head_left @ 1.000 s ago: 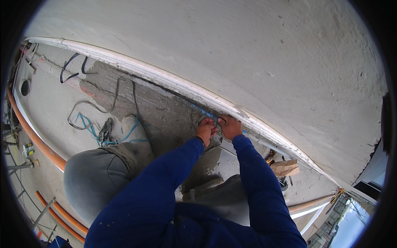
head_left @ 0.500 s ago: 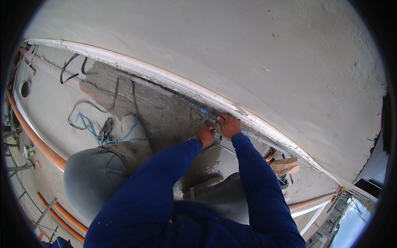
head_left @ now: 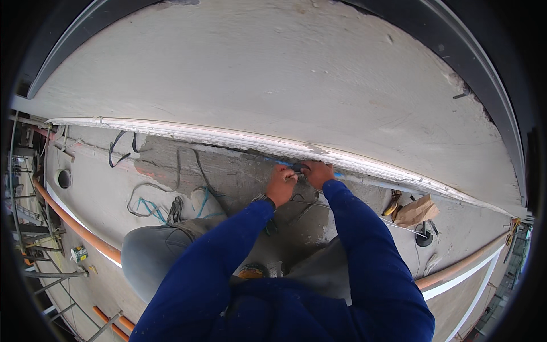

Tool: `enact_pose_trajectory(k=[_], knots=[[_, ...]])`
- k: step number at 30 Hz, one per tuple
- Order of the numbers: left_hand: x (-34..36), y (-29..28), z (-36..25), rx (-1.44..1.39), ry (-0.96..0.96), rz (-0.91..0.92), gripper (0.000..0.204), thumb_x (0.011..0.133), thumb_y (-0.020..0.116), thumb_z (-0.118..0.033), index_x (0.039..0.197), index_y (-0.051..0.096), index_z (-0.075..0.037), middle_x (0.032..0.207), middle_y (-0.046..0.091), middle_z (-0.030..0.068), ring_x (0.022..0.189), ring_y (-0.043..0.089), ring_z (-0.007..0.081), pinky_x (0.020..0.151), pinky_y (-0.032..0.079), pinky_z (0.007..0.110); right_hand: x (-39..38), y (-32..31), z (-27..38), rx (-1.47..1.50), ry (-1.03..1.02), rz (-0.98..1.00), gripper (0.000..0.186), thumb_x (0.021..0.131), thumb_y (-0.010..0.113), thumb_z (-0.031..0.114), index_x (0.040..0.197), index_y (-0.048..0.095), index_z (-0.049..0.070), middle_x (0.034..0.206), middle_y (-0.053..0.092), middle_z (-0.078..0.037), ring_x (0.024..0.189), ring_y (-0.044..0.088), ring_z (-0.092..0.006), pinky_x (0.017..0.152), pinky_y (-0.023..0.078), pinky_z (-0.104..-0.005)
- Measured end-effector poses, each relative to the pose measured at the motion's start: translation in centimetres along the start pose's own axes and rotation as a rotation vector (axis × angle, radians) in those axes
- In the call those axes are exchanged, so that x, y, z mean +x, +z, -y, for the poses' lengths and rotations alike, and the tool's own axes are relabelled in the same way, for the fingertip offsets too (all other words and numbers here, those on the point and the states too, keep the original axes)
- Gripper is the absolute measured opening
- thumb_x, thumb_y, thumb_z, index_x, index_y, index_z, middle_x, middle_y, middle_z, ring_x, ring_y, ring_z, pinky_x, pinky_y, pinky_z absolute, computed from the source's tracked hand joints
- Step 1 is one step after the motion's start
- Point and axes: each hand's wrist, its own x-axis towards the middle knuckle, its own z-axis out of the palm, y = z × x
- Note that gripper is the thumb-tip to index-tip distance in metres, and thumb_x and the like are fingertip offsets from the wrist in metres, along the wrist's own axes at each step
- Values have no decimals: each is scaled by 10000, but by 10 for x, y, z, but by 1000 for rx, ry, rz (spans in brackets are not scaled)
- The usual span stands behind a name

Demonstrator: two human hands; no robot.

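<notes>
At the foot of the wall, both hands work close together over a thin blue pipe (head_left: 280, 162). My right hand (head_left: 320, 174) is closed on a short dark piece (head_left: 298, 167) at the pipe, whose exact kind I cannot make out. Just left of it, my left hand (head_left: 280, 186) has its fingers pinched together beside that piece. A small pale bit shows at its fingertips, too small to name. A thin dark wire (head_left: 297, 196) curves below the hands on the grey floor.
A white ribbed strip (head_left: 228, 134) runs along the wall base. Loose dark cable (head_left: 178, 171) and teal cord (head_left: 152, 210) lie left, near my knee. At right are bananas (head_left: 392, 204), a brown paper bag (head_left: 417, 211) and a round black object (head_left: 423, 238). Orange rails (head_left: 80, 219) edge the floor.
My view has turned, showing more of the wall above. The left hand has come up against the right hand at the dark piece; the right hand stays at the pipe.
</notes>
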Motion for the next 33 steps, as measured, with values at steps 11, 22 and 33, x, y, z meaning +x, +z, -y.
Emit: enact_pose_trajectory(k=[11,22,33], knots=[[36,19,-28,-996,-374,30,286,1102,501,-191,828,520,-111,748,564,34,763,592,172,787,500,352,-5,7,-5,-117,-44,-29,442,955,615,299,1371,581,151,1223,718,-128,1222,645,-329,1049,382,-596],[22,22,-45,-923,-490,13,291,1104,492,-205,824,481,-127,651,444,-14,603,445,118,687,470,340,-16,-2,-3,-147,-61,-62,354,941,637,264,1272,627,141,1208,708,-129,1182,660,-319,1012,404,-582],[14,22,-55,-868,-510,24,315,1099,518,-210,797,466,-134,641,431,-26,594,422,101,649,447,312,-15,-6,1,-171,-39,-31,370,919,659,262,1265,624,139,1179,722,-132,1176,661,-316,997,398,-565]])
